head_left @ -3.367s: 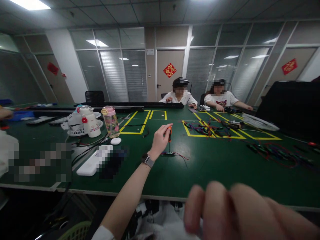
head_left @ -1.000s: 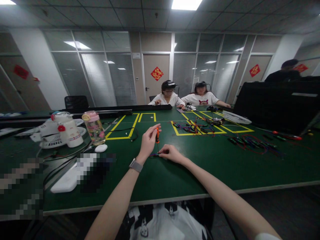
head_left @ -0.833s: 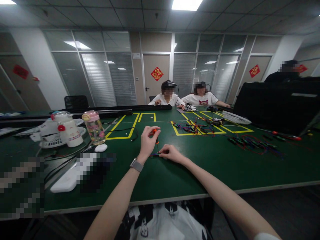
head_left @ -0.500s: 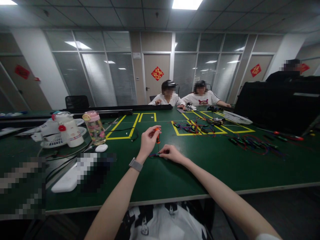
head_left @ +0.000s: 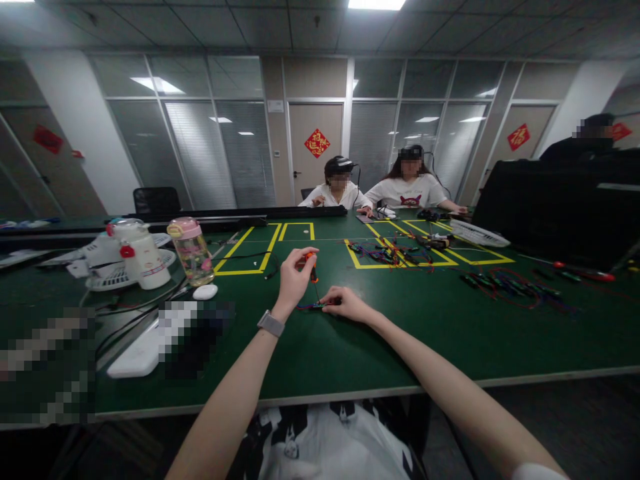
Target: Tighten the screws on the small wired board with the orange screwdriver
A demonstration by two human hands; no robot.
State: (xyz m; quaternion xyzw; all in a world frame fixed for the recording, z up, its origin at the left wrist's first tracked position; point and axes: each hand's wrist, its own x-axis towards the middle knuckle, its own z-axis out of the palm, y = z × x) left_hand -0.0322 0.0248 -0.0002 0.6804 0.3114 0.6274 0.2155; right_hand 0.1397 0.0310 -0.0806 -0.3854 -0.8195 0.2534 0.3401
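Observation:
My left hand (head_left: 293,277) is closed round the orange handle of a small screwdriver (head_left: 312,269), which stands upright with its tip down on a small wired part (head_left: 311,306) lying on the green table (head_left: 350,347). My right hand (head_left: 345,304) rests on the table just right of the tip, its fingers pinched on that part. A grey watch (head_left: 271,323) is on my left wrist.
Left of my hands stand a pink-capped bottle (head_left: 191,250), a white jug (head_left: 141,255) and a white keyboard-like slab (head_left: 145,340). Piles of wired parts (head_left: 395,253) lie in yellow-taped boxes and at the right (head_left: 505,285). Two people sit at the table's far side.
My right hand came down from close to the camera onto the wired part. Since then the left fingers have shifted slightly round the screwdriver handle; the view tilted a little.

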